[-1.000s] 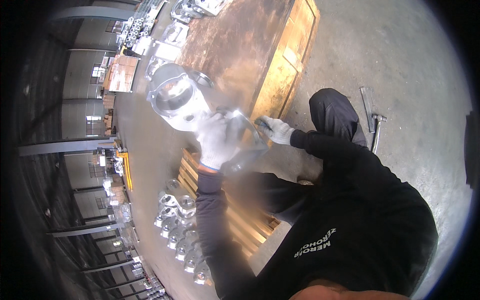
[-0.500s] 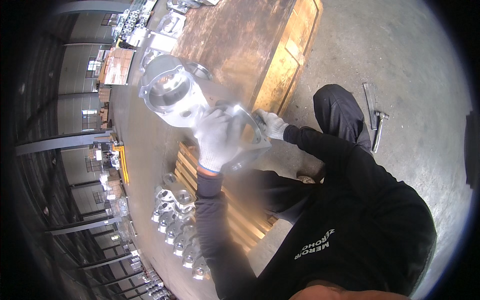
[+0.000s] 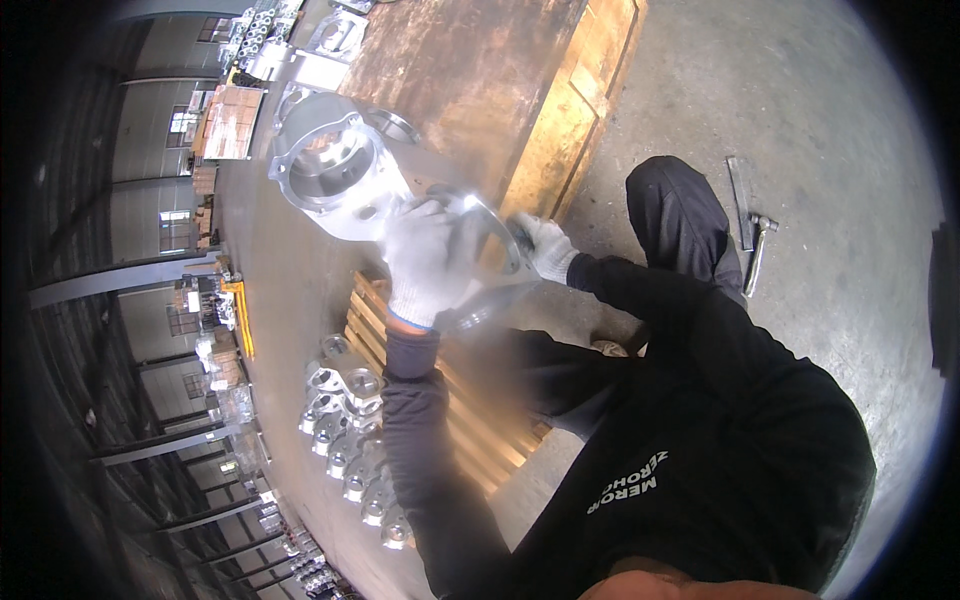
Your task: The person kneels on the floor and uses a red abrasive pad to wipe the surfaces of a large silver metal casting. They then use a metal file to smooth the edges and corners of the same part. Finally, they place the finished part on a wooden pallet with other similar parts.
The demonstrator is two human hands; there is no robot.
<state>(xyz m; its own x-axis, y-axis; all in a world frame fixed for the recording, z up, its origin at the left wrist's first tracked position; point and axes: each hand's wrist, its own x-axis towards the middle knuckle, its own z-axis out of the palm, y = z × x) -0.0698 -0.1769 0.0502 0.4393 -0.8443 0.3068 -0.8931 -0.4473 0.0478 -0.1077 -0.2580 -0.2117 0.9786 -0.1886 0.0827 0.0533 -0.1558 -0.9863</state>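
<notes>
A large silvery metal housing (image 3: pixel 392 188) is tilted in front of me, beside the wooden workbench. Its round bore faces up at one end, and a ring-shaped flange is at the nearer end. My left hand (image 3: pixel 432 258), in a pale knitted glove, is closed around the middle of the housing, between bore and flange. At the flange's right edge, my right hand (image 3: pixel 545 248), gloved alike, has its fingers curled against the rim. Its fingertips are partly hidden, and a blur covers the area below the flange.
A worn wooden bench (image 3: pixel 450 80) stands ahead. Below my left arm is a slatted wooden pallet (image 3: pixel 495 440), with several similar metal castings (image 3: pixel 350 445) on the floor beyond it. A hammer (image 3: pixel 760 250) and a flat metal bar (image 3: pixel 738 200) lie on the floor at right.
The view has shifted slightly. The housing and my left hand sit a little farther left and up in the picture; both hands keep their places on the metal.
</notes>
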